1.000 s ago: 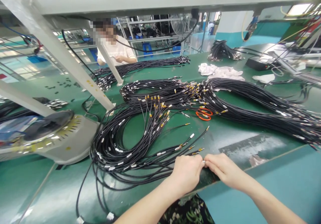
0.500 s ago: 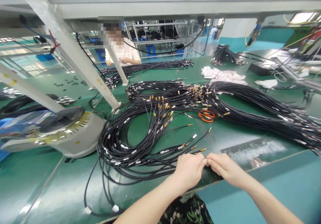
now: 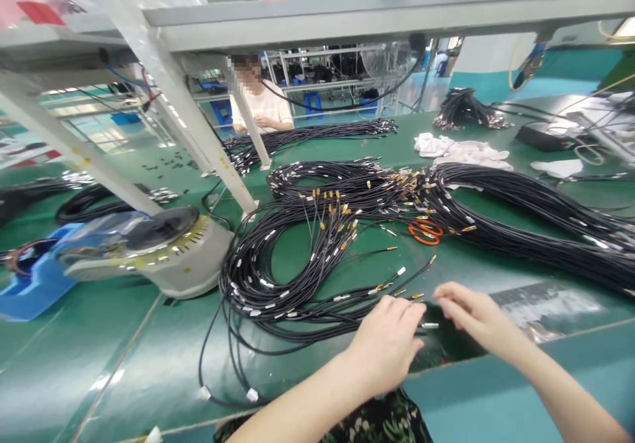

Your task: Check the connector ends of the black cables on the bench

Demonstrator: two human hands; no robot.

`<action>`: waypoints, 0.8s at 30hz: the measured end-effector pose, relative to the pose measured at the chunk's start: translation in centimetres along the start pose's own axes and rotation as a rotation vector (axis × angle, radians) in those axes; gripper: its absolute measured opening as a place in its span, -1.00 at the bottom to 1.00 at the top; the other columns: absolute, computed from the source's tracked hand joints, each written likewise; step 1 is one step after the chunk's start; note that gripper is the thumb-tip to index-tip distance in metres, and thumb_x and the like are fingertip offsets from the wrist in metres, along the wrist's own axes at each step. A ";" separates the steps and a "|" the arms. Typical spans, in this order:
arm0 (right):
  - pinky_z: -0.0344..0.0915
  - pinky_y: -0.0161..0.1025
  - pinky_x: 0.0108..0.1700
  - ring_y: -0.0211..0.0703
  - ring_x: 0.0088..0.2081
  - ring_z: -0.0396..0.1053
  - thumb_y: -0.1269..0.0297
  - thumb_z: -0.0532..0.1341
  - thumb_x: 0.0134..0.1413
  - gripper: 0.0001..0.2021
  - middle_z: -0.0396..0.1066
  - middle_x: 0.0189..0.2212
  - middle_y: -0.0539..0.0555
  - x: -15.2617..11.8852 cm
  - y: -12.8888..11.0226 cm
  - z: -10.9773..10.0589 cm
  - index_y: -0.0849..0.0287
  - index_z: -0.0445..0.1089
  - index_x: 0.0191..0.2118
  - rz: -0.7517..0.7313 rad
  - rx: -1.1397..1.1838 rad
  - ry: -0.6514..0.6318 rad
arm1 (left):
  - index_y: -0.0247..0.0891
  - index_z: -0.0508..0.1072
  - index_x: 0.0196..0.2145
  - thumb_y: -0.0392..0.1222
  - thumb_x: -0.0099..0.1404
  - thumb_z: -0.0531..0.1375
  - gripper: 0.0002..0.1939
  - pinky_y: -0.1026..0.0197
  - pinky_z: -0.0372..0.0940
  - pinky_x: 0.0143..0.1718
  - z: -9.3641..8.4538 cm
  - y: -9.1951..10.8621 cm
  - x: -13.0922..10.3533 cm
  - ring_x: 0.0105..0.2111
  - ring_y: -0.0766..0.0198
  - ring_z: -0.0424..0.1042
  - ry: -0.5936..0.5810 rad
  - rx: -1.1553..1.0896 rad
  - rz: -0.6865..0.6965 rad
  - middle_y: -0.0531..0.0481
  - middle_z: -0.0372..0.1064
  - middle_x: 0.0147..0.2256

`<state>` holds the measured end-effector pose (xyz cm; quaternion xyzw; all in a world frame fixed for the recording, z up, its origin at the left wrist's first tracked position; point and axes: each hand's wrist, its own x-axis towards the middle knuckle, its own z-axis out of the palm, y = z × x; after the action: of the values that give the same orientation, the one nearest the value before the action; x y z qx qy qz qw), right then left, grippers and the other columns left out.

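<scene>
My left hand (image 3: pixel 387 344) is closed at the bench's front edge, over the ends of several black cables. A cable tip (image 3: pixel 429 325) with a pale sleeve sticks out past its fingers. To the right, my right hand (image 3: pixel 476 316) hovers apart from that tip, fingers bent and loosely parted, with nothing visible in them. Left of my hands lies a coil of black cables (image 3: pixel 243 258) with white labels and yellow tips. Two looped cables with white tags (image 3: pixel 252 395) reach toward the front edge.
A grey dispenser (image 3: pixel 193 274) and a blue holder (image 3: pixel 47 284) stand at left. Shelf posts (image 3: pixel 213 145) rise from the green bench. More cable bundles (image 3: pixel 520 225), an orange ring (image 3: pixel 425 232) and white gloves (image 3: pixel 461 149) lie behind. A co-worker (image 3: pixel 262 106) sits opposite.
My hands were together at a small pale tip. Now my right hand has come away to the right with its fingers parted, while my left stays by the cable ends. The view has shifted left.
</scene>
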<state>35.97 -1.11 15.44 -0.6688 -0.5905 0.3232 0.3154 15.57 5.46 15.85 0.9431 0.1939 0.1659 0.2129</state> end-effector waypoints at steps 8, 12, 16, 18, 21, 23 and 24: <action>0.22 -0.30 -0.37 -0.19 -0.44 0.32 0.31 -0.01 0.15 -0.80 0.39 -0.48 -0.01 3.2 -5.3 2.7 0.13 0.32 -0.40 -0.310 -0.310 -0.099 | -0.22 0.41 -0.46 -0.21 0.12 0.16 -0.94 0.19 0.19 -0.31 -4.8 -6.9 -2.5 -0.35 0.21 0.28 0.040 0.001 -0.447 0.02 0.32 -0.41; 0.23 -0.29 -0.31 -0.18 -0.38 0.35 0.40 -0.01 0.13 -0.80 0.42 -0.41 0.02 5.1 -6.6 5.1 0.14 0.34 -0.36 -0.421 -0.384 -0.067 | -0.22 0.42 -0.50 -0.12 0.12 0.15 -0.86 0.33 0.16 -0.44 -5.3 -8.7 -2.8 -0.49 0.36 0.30 0.040 -0.153 -0.424 0.14 0.34 -0.51; 0.22 -0.25 -0.28 -0.14 -0.34 0.32 0.44 -0.01 0.13 -0.80 0.38 -0.41 0.05 6.3 -6.7 6.6 0.16 0.35 -0.31 -0.497 -0.508 -0.029 | -0.26 0.41 -0.48 -0.09 0.19 0.06 -0.77 0.35 0.14 -0.47 -4.9 -9.3 -2.9 -0.51 0.37 0.29 0.124 -0.233 -0.458 0.13 0.35 -0.53; 0.21 -0.23 -0.28 -0.11 -0.32 0.29 0.46 0.01 0.11 -0.81 0.34 -0.42 0.07 6.5 -6.8 7.5 0.18 0.36 -0.31 -0.540 -0.611 -0.018 | -0.26 0.39 -0.49 -0.10 0.19 0.06 -0.78 0.34 0.13 -0.45 -4.5 -9.4 -2.9 -0.50 0.36 0.29 0.182 -0.234 -0.483 0.12 0.34 -0.53; 0.18 -0.23 -0.31 -0.11 -0.36 0.26 0.46 0.04 0.09 -0.83 0.30 -0.46 0.08 6.9 -7.2 8.8 0.20 0.37 -0.38 -0.598 -0.778 -0.014 | -0.24 0.36 -0.51 -0.11 0.17 0.08 -0.81 0.33 0.11 -0.44 -4.1 -9.4 -3.0 -0.48 0.35 0.28 0.234 -0.222 -0.502 0.12 0.33 -0.52; 0.16 -0.26 -0.35 -0.16 -0.41 0.24 0.46 0.05 0.10 -0.81 0.29 -0.48 0.06 7.4 -7.5 9.6 0.20 0.36 -0.45 -0.630 -0.849 -0.037 | -0.23 0.34 -0.52 -0.13 0.17 0.08 -0.82 0.33 0.09 -0.45 -4.0 -9.2 -3.1 -0.49 0.35 0.27 0.244 -0.210 -0.506 0.12 0.31 -0.53; 0.15 -0.27 -0.36 -0.18 -0.43 0.24 0.45 0.05 0.11 -0.80 0.29 -0.49 0.05 7.7 -7.5 9.8 0.19 0.35 -0.48 -0.643 -0.870 -0.053 | -0.22 0.33 -0.52 -0.14 0.18 0.07 -0.82 0.32 0.08 -0.45 -4.0 -9.2 -3.1 -0.50 0.35 0.26 0.245 -0.202 -0.507 0.12 0.30 -0.54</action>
<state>24.34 7.70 15.21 -0.5147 -0.8526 -0.0471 0.0772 8.58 13.10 14.24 0.8117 0.4299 0.2385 0.3154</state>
